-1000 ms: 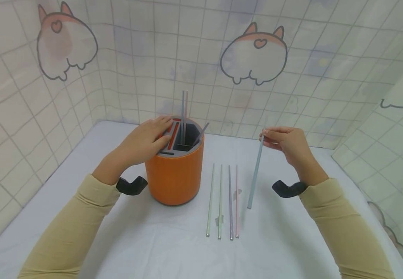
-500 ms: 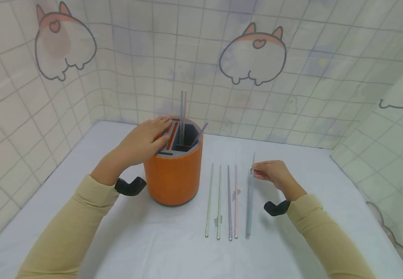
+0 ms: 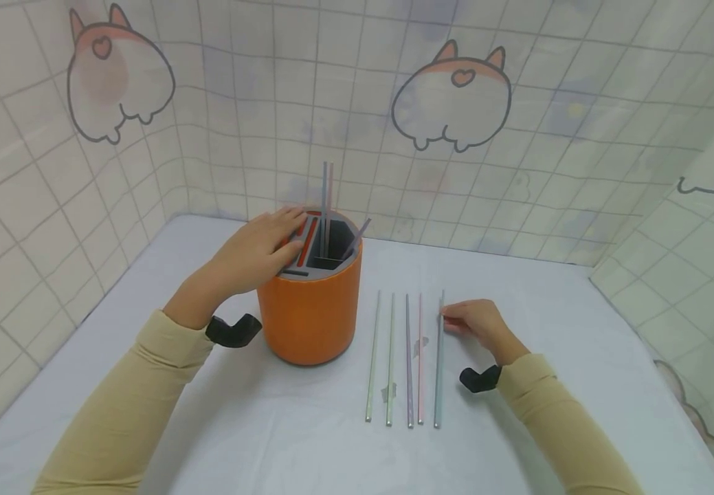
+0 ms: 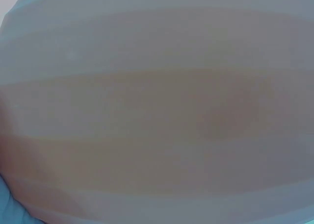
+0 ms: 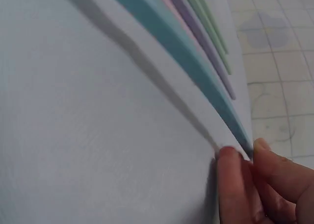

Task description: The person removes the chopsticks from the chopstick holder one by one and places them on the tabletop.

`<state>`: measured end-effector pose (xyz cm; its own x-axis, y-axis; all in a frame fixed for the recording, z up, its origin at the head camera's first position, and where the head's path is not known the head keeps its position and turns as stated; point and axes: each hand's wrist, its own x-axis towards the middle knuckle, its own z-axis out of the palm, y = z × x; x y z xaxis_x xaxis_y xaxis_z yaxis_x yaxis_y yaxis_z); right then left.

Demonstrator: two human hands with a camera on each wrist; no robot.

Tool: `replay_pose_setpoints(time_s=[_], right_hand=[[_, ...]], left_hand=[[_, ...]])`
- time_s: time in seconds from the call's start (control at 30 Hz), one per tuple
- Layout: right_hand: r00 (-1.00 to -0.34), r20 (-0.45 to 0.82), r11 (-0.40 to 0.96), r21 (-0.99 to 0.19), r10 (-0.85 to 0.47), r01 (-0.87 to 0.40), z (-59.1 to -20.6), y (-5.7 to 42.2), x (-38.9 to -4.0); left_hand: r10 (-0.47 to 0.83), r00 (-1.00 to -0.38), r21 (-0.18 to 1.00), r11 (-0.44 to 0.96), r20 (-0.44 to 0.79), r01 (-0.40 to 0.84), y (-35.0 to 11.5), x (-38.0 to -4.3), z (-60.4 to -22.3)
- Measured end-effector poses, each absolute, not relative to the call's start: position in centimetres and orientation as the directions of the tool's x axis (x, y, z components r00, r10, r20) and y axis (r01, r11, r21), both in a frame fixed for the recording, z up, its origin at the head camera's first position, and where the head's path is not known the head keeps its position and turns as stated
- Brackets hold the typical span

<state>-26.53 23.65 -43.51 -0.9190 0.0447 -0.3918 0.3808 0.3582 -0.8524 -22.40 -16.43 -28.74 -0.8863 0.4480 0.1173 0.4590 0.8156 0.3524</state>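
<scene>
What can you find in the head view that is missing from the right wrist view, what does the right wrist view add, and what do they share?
Only head: the left hand on top of the orange holder, and three sticks in it.

Only right wrist: a long, distinct shadow beside the blue stick.

Both: the right hand pinching that stick, the pink stick, purple stick and two green sticks, and the tile-patterned backdrop.
</scene>
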Motion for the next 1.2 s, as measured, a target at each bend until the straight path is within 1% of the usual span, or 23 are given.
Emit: replay_pose_setpoints(time_s=[0.13, 0.23, 0.3, 0.43, 0.57, 0.7, 0.8, 0.93, 1.07, 1.2], right_hand=[[-0.952, -0.292, 0.467, -0.831, 0.093, 0.301, -43.0, 23.5, -26.6], [-0.974, -0.212, 0.492, -0.841, 0.083, 0.226, -41.8, 22.9, -26.5], [-0.985, -0.165, 0.469, -0.867, 0.049, 0.169, -40.5, 22.0, -26.3], [-0.999, -0.031, 0.398, -0.917, -0.040, 0.012, -37.4, 19.2, -25.5], [-0.990, 0.084, 0.298, -0.948, -0.112, -0.114, -34.4, 16.0, -24.6], [-0.968, 0.173, 0.238, -0.947, -0.183, -0.214, -32.0, 13.3, -23.6], [-0.954, 0.207, 0.210, -0.944, -0.219, -0.253, -30.8, 11.8, -23.0], [-0.945, 0.217, 0.202, -0.942, -0.245, -0.269, -29.7, 10.6, -22.8], [-0.938, 0.235, 0.202, -0.936, -0.254, -0.289, -29.4, 9.8, -23.0], [-0.933, 0.263, 0.169, -0.936, -0.246, -0.308, -29.4, 9.2, -23.1]], left_hand=[[0.451, -0.885, 0.353, 0.814, 0.118, 0.462, -16.4, -22.4, -28.7], [0.446, -0.887, 0.357, 0.815, 0.116, 0.457, -16.4, -22.3, -28.7], [0.443, -0.889, 0.360, 0.816, 0.113, 0.453, -16.4, -22.3, -28.7], [0.441, -0.891, 0.357, 0.818, 0.112, 0.450, -16.4, -22.2, -28.7], [0.445, -0.888, 0.351, 0.818, 0.114, 0.455, -16.3, -22.3, -28.7], [0.445, -0.889, 0.354, 0.818, 0.112, 0.454, -16.3, -22.4, -28.7], [0.445, -0.888, 0.357, 0.816, 0.114, 0.455, -16.3, -22.4, -28.7], [0.446, -0.887, 0.353, 0.816, 0.121, 0.458, -16.4, -22.5, -28.8], [0.446, -0.887, 0.353, 0.815, 0.123, 0.459, -16.4, -22.5, -28.9], [0.443, -0.888, 0.356, 0.815, 0.123, 0.457, -16.4, -22.5, -28.9]])
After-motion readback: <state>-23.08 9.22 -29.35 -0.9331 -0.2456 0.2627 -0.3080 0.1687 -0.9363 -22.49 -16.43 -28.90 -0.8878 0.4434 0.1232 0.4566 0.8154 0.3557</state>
